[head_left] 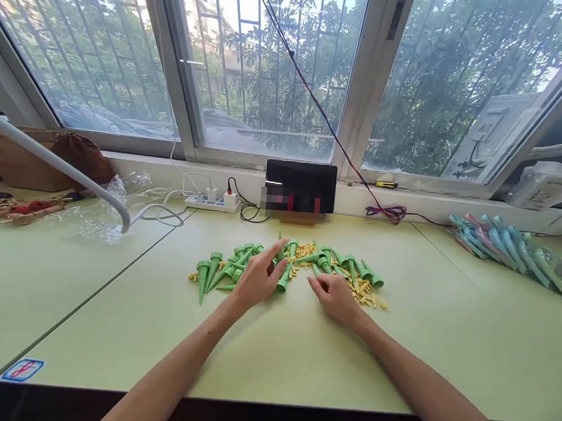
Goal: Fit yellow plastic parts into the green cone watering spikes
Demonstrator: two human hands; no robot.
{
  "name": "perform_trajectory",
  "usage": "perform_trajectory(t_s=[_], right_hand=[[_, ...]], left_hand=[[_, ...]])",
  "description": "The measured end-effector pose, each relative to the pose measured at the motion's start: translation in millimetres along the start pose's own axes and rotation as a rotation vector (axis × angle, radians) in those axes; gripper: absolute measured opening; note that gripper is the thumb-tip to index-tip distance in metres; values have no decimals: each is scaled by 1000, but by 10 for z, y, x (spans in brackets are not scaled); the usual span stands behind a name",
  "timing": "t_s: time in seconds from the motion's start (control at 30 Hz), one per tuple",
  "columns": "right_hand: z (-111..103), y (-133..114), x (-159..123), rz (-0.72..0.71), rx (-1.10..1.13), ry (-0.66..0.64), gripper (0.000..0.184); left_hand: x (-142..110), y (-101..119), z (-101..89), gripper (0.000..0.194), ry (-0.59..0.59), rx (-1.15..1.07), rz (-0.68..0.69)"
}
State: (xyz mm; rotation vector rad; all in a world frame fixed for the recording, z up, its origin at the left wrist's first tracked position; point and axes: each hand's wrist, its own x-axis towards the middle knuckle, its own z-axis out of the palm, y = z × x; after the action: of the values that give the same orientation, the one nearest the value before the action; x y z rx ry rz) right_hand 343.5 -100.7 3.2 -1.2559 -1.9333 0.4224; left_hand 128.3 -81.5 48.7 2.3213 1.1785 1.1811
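Green plastic plant watering spikes lie in a loose heap with small yellow plastic pieces scattered among them. My left hand is over the left part of the heap, index finger and thumb stretched apart. Green shows in the gap between them, and a thin green tip rises behind the index finger; I see no clear grip on it. Close to the thumb lies a spike with its wide end facing me. My right hand rests at the heap's near right side, fingers curled and thumb against the index finger. Whatever they pinch is hidden.
A dark-screened tablet stands behind the heap. A power strip with cables is left of it, and bundled wires right. Plastic-bagged items lie far right. A white curved arm crosses the left side.
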Motion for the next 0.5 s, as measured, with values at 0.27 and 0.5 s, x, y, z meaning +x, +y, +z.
perform_trajectory(t_s=[0.27,0.5], right_hand=[[-2,-11,-12,-20,-1,-24,48],[4,6,-26,-18,-13,-40,47]], left_hand=[[61,-30,-241,58,273,198,-208],[75,-170,-278,24,284,629,-406]])
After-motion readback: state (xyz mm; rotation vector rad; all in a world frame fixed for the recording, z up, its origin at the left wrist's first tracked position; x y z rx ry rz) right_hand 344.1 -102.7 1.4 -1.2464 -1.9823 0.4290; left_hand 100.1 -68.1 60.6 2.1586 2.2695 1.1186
